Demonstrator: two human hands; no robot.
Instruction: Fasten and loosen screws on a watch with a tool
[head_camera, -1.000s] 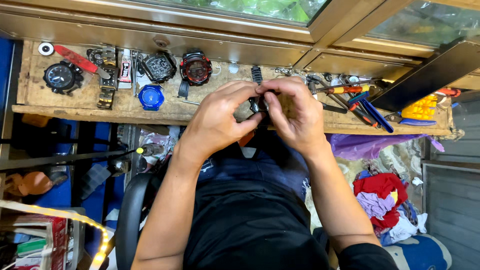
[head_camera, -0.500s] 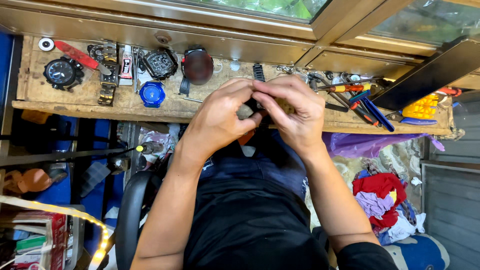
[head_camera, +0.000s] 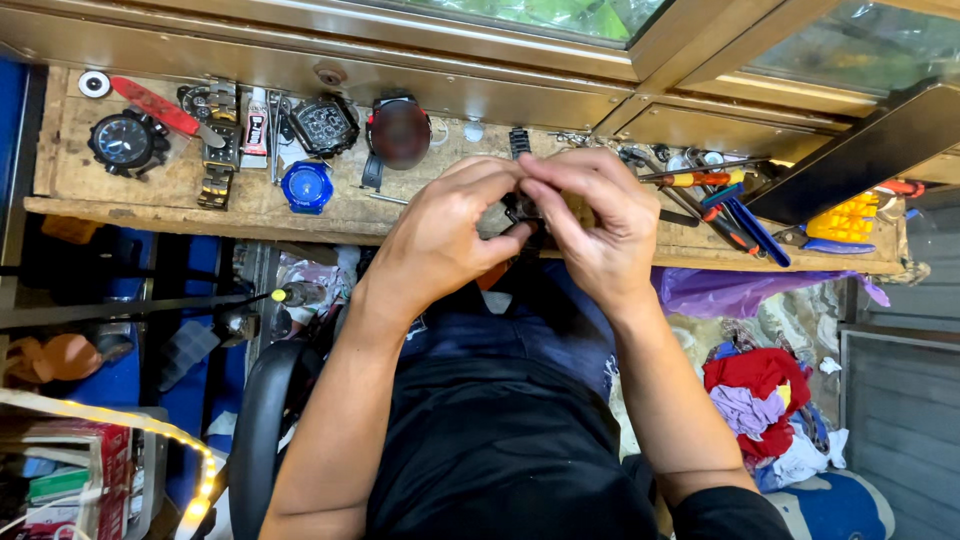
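My left hand (head_camera: 445, 235) and my right hand (head_camera: 590, 225) meet over the front edge of a worn wooden shelf (head_camera: 300, 205). Between their fingertips they pinch a small black object (head_camera: 522, 212), mostly hidden by the fingers, so I cannot tell what it is. A black strap piece (head_camera: 519, 142) lies on the shelf just beyond the hands.
On the shelf to the left lie several watches (head_camera: 122, 140), a red-handled tool (head_camera: 155, 105), a metal bracelet (head_camera: 218, 150), a blue round case (head_camera: 306, 185) and a dark round watch (head_camera: 400, 130). Screwdrivers and tweezers (head_camera: 720, 200) and a yellow box (head_camera: 848, 220) lie to the right. A chair armrest (head_camera: 262, 420) is at lower left.
Both hands stay closed on the small black object, with only slight finger shifts. The view has shifted a little.
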